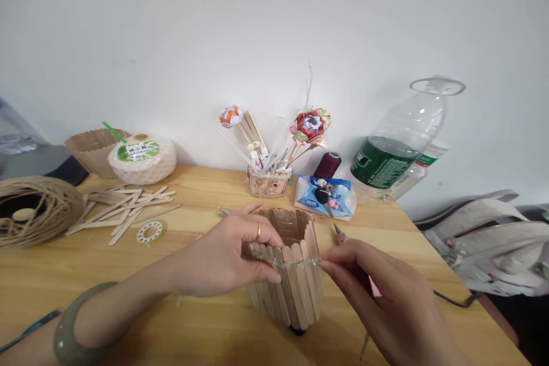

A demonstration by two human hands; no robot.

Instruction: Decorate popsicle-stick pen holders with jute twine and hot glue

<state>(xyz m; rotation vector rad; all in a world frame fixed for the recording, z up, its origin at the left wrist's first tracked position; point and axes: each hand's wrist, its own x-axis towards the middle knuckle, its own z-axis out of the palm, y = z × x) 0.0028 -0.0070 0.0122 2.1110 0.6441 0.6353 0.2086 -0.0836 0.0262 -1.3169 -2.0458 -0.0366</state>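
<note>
A holder made of wooden craft sticks (295,291) stands slightly tilted in front of me on the table. My left hand (240,249) grips its near rim, thumb outside and fingers reaching inside. A thin sparkly trim string (295,264) runs across the outside of the sticks just below their rounded tops. Its right end is pinched between the thumb and forefinger of my right hand (373,291). Just beyond that hand a pointed metal nozzle (337,230) sticks out, and a bit of pink shows between the fingers; whether the hand holds this tool too, I cannot tell.
Loose craft sticks (128,206), a tape roll (150,232) and a twine ball (38,211) lie left. Behind stand a wrapped coconut (141,160), a small pot (268,184) with paper flowers, a blue tissue pack (309,197), maroon thread (328,164) and a large bottle (394,143).
</note>
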